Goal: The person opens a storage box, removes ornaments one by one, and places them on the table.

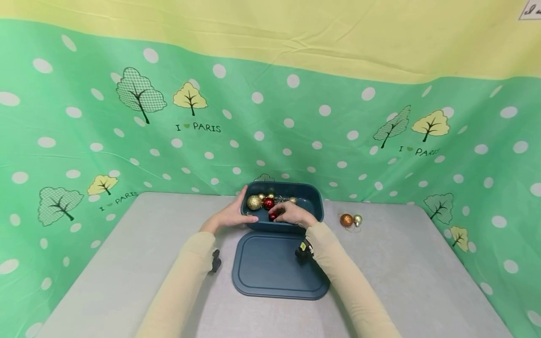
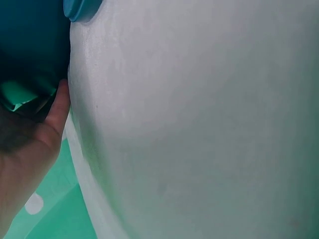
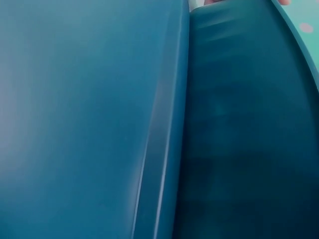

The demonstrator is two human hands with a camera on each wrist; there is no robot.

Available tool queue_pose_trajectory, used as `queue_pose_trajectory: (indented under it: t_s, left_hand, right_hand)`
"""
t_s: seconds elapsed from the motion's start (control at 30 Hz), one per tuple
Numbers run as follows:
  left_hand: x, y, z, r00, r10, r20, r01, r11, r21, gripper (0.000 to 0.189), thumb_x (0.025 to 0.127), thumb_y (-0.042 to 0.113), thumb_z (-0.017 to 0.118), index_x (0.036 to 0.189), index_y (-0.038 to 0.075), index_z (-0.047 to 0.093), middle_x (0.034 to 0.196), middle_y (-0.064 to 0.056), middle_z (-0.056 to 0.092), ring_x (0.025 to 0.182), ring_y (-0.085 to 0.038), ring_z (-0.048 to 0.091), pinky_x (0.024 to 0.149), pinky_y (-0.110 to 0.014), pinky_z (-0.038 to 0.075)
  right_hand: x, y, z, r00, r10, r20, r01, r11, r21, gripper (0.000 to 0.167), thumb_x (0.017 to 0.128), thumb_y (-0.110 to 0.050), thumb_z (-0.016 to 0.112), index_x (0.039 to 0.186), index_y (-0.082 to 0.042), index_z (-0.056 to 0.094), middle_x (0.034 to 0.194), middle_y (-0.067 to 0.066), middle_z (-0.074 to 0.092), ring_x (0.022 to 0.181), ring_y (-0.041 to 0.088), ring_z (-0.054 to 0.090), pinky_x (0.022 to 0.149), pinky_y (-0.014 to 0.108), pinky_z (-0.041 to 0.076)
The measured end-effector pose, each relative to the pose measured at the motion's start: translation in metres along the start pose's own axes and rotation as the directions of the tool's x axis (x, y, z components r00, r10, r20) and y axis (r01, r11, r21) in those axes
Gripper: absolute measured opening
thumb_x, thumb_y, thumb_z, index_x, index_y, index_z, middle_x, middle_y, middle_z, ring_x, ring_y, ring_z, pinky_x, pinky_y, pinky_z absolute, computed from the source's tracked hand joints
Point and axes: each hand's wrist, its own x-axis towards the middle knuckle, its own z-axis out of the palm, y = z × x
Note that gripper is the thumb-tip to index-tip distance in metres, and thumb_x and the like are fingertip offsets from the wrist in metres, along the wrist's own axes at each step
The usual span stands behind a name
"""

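A dark blue rectangular box [image 1: 314, 206] stands near the back of the table, its top uncovered. My left hand [image 1: 230, 215] grips its left end, thumb over the front left rim and fingers along the outer wall. Part of that hand [image 2: 35, 144] shows against the box side in the left wrist view. Inside the box, my right hand [image 1: 293, 214] pinches a dark red Christmas ball [image 1: 272, 217], partly covered by the fingers. Beside it lie a glittery gold ball [image 1: 254, 202], another red ball [image 1: 268, 203] and several small gold balls [image 1: 293, 200].
The blue lid [image 1: 274, 267] lies flat on the table in front of the box, below my right forearm. Right of the box sit a copper-coloured ball [image 1: 346, 220] and a pale gold ball [image 1: 357, 219] with string loops. A green printed curtain [image 1: 291, 126] hangs behind the table.
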Motion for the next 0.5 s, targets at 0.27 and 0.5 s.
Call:
queue_pose_trajectory:
  t_s: [0.27,0.5]
  left_hand:
    - [0.0025,-0.0041,0.0012,1.000,0.002,0.000,-0.002,1.000,0.002,0.123,0.080,0.038,0.078,0.152,0.010,-0.018,0.158,-0.023,-0.008,0.141,-0.044,0.008,0.113,-0.053,0.013]
    - [0.0015,-0.0034,0.0015,1.000,0.019,-0.006,-0.019,1.000,-0.025,0.122,0.081,0.035,0.078,0.152,0.008,-0.018,0.156,-0.027,-0.006,0.140,-0.047,0.010,0.113,-0.054,0.015]
  right_hand:
    - [-0.0006,0.0008,-0.0013,1.000,-0.012,0.003,0.012,1.000,0.000,0.023,0.089,-0.004,0.068,0.111,0.001,0.069,0.095,0.005,0.067,0.083,0.014,0.058,0.073,0.027,0.049]
    - [-0.0063,-0.0048,-0.0019,0.999,-0.008,-0.046,0.014,0.992,0.128,0.029,0.091,-0.011,0.068,0.117,0.002,0.066,0.097,0.007,0.065,0.075,0.017,0.056,0.061,0.027,0.048]
